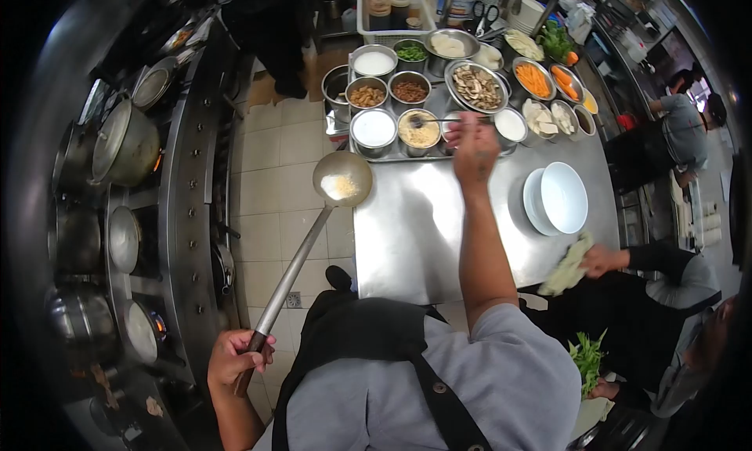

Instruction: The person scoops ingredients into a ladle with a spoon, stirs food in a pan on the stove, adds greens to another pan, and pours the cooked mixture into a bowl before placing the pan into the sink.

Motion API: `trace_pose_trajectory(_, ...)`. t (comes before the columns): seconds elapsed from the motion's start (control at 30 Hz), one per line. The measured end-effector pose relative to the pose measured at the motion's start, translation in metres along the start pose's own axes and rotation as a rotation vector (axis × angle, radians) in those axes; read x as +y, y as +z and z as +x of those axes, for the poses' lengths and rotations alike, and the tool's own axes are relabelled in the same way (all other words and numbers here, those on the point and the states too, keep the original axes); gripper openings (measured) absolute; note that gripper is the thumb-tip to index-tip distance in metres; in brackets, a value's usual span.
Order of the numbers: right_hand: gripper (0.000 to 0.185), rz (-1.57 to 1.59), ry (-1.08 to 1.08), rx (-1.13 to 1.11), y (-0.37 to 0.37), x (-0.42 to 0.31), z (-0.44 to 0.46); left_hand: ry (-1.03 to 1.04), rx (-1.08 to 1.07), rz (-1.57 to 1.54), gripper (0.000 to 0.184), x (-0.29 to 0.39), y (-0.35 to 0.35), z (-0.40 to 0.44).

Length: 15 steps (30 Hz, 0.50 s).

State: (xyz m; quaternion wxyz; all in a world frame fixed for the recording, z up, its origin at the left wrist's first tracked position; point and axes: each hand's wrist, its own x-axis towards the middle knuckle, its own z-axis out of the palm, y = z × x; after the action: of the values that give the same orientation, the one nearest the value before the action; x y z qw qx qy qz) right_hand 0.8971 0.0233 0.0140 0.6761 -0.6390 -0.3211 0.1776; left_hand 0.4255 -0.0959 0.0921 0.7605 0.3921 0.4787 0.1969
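The left arm reaches forward on the near left, its elbow bent and its forearm rising toward the left hand (239, 357). The fingers and thumb of that hand wrap around the dark grip of a long-handled ladle (296, 271), and a short end of the grip shows below the fist. The right arm stretches almost straight toward the far side, over the steel counter (407, 247). The right hand (474, 147), fingers bent together and slightly blurred, has a narrow hold on a thin spoon (446, 121); the exact placing of each fingertip cannot be told.

The ladle's long axis runs aslant, from the grip at the near left to the bowl at the far right end. That bowl is just left of the counter's far left part, above the tiled floor (258, 188), its open side up, with a white substance (335, 188) and yellowish crumbs (348, 186) inside. The spoon lies nearly crosswise, its long axis left to right: its head points left into the metal container of yellowish crumbs (420, 137), and its handle passes right beyond the hand. Just left of this container stands one with white contents (374, 130).
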Motion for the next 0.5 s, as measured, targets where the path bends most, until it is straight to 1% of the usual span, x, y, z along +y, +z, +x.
trace_pose_trajectory(0.07,0.029,-0.153,-0.045,0.128,-0.032,0.007,0.017,0.003,-0.023,0.021,0.037,-0.005,-0.008,-0.001)
trace_pose_trajectory(0.13,0.029,-0.305,-0.095,0.189,-0.053,0.028,0.029,-0.012,-0.014,0.017,0.037,-0.006,-0.008,-0.002)
trace_pose_trajectory(0.23,0.029,-0.337,-0.090,0.235,-0.064,0.056,0.038,-0.027,-0.015,0.014,0.037,-0.006,-0.009,-0.002)
trace_pose_trajectory(0.33,0.028,-0.202,0.038,0.282,-0.066,0.064,0.042,-0.024,-0.008,0.015,0.037,-0.001,-0.006,-0.002)
trace_pose_trajectory(0.43,0.027,0.016,0.145,0.314,-0.076,0.078,0.049,-0.047,0.012,0.018,0.036,0.003,-0.003,-0.003)
trace_pose_trajectory(0.5,0.026,0.070,0.167,0.323,-0.078,0.084,0.049,-0.048,0.012,0.018,0.036,0.004,-0.002,-0.004)
